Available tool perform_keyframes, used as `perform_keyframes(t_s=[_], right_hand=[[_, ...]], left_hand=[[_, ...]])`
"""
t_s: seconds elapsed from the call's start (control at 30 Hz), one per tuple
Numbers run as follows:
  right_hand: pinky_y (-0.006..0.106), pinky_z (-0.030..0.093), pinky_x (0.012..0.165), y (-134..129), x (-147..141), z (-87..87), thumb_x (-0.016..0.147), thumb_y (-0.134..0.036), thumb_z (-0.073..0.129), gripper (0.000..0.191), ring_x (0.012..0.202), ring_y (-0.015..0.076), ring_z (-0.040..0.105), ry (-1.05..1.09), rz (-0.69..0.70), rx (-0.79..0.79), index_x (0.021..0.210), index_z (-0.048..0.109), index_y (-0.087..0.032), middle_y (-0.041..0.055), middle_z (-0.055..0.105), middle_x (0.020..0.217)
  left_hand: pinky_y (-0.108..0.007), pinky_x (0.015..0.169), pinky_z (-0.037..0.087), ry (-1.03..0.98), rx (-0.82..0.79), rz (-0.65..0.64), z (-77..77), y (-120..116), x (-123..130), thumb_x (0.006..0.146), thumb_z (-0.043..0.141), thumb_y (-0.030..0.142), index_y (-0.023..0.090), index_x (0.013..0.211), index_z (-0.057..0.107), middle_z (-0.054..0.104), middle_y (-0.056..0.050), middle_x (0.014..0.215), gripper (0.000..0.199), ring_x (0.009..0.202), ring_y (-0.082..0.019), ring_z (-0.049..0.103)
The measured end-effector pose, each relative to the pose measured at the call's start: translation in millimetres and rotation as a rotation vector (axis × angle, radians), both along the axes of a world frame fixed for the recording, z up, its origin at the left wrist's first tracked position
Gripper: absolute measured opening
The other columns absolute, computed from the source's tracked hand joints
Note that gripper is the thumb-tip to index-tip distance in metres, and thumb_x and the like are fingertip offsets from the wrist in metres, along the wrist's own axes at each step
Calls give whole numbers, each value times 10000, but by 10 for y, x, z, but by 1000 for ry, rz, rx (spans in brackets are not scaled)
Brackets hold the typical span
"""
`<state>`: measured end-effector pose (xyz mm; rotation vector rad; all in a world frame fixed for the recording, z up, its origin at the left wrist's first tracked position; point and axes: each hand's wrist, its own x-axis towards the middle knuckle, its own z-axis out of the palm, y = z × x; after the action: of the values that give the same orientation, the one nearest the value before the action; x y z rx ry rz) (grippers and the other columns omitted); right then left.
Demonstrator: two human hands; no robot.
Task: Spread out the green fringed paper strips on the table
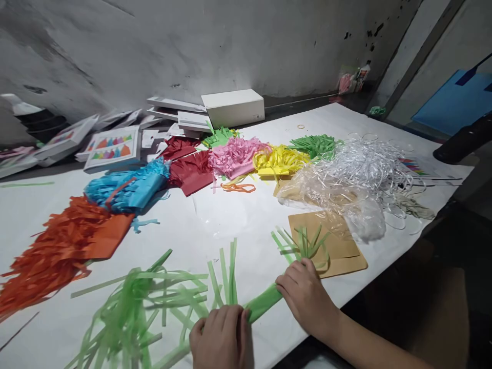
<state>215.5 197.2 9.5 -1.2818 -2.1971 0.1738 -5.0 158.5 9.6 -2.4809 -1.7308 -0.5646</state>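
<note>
A green tissue paper strip (265, 303) with cut fringes lies rolled or folded between my two hands near the front of the table. My left hand (221, 335) is closed on its left part, fingers curled over it. Farther right, my right hand (305, 292) grips the other end, where green fringes fan out beyond the fingers over a brown envelope (346, 264). Loose green fringe (128, 312) spreads on the white sheet left of my left hand.
Orange (69, 246), blue (126, 187), dark red (190, 171), pink (238, 156), yellow (280, 161) and green (317, 146) fringed bundles form an arc behind. White string (369, 161) and clear plastic (330, 200) lie right. Boxes (234, 108) stand by the wall.
</note>
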Motion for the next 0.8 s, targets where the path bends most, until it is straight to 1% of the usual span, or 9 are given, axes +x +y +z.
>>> perform_keyframes(t_s=[0.1,0.17,0.27,0.33,0.37,0.5,0.63,0.7,0.8], right_hand=[[434,336,924,3,-4,4,989,-91,488,168,819,215,536,-11,-56,18,908,600,-187,29,611,808],[473,302,1015,-6,19,42,987,-53,441,214,926,229,560,6,-46,62,971,616,-175,60,643,908],[462,278,1092,-18,57,99,1000,-70,433,222,978,219,567,-20,197,143,986,634,-162,61,658,937],[423,311,1077,-16,66,105,1006,-80,429,231,900,205,557,-89,340,160,952,642,-149,45,644,856],[409,332,1055,-12,64,97,1003,-69,412,256,853,200,544,-121,359,162,918,640,-148,41,630,816],[367,394,920,6,33,59,967,-58,420,305,722,187,473,-137,298,145,735,571,-186,20,552,706],[387,369,937,-6,-38,74,976,-165,525,147,800,198,500,-140,340,86,852,605,-173,28,589,807],[388,360,949,-13,-77,79,984,-142,524,134,801,201,495,-182,393,110,889,616,-166,29,587,815],[377,373,919,-3,-65,57,984,-78,461,243,752,195,461,-203,419,138,799,590,-167,25,549,760]], left_hand=[[-437,799,324,6,-40,96,32,11,66,1006,470,200,243,833,531,672,21,698,188,704,-245,667],[-443,803,324,6,-49,88,29,16,75,1001,482,204,242,844,537,676,22,696,171,700,-242,672],[-438,806,330,-27,-32,42,11,32,49,980,515,190,242,917,575,705,7,769,101,727,-230,678],[-446,826,344,-73,23,16,7,44,24,971,502,161,258,977,619,726,-34,899,152,827,-245,677],[-450,836,351,-91,56,-11,8,48,10,963,512,163,272,993,640,726,-50,954,171,875,-255,666],[-424,862,364,-101,109,-177,-4,52,-70,880,676,215,297,987,690,734,-41,979,135,929,-259,617],[-386,902,356,-75,58,-302,-49,51,-142,884,591,95,265,1091,683,748,-26,1005,282,968,-229,605],[-378,912,354,-94,47,-322,-50,56,-143,897,573,84,237,1077,665,742,-34,994,253,961,-222,602],[-377,888,349,-110,51,-284,-28,64,-127,914,605,115,223,979,630,722,-30,911,129,893,-216,598]])
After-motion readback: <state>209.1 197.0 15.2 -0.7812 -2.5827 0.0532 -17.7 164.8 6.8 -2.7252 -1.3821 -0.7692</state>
